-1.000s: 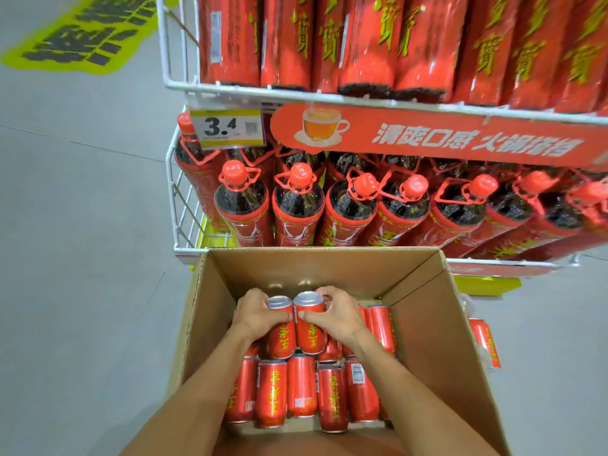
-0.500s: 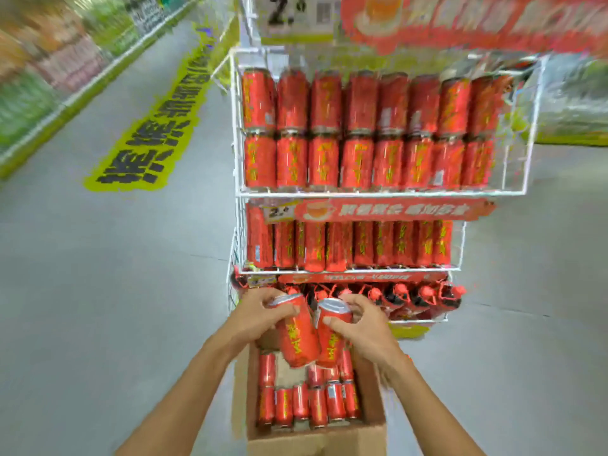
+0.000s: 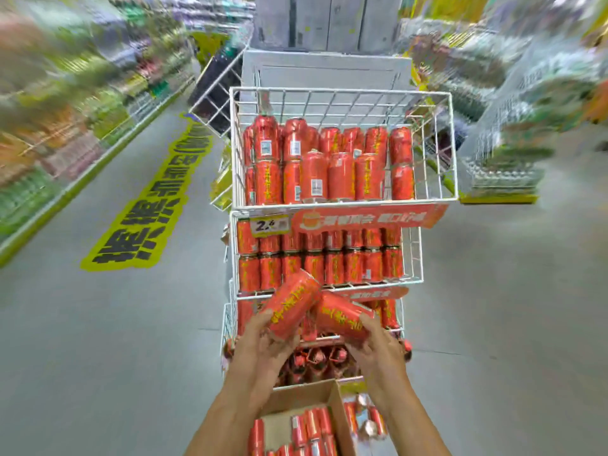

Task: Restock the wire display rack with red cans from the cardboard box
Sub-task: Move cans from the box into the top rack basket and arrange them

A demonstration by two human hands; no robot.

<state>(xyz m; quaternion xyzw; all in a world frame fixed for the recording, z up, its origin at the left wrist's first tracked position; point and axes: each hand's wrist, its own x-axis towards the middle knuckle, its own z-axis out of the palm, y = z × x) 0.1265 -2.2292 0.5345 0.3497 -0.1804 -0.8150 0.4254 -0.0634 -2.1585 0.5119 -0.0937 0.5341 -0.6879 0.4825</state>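
My left hand [image 3: 263, 343] grips one red can [image 3: 291, 304], tilted with its top pointing up and right. My right hand [image 3: 378, 350] grips a second red can [image 3: 342, 319], tilted the other way so the two cans meet near their tops. Both are held in front of the lower tiers of the white wire display rack [image 3: 342, 93]. The rack's top basket holds several red cans stacked unevenly, with room above them. The open cardboard box [image 3: 306, 398] sits on the floor below my arms, with several red cans lying inside.
Lower rack tiers are packed with red cans and red-capped bottles [image 3: 316, 357]. A price tag [image 3: 269, 225] and red banner [image 3: 371, 218] hang on the rack front. Grey floor lies either side, with a yellow floor sticker [image 3: 148, 209] at left. Blurred store shelves line both sides.
Both hands lifted a can each out of the box and raised them toward the rack. The view swung up from the box to the top basket.
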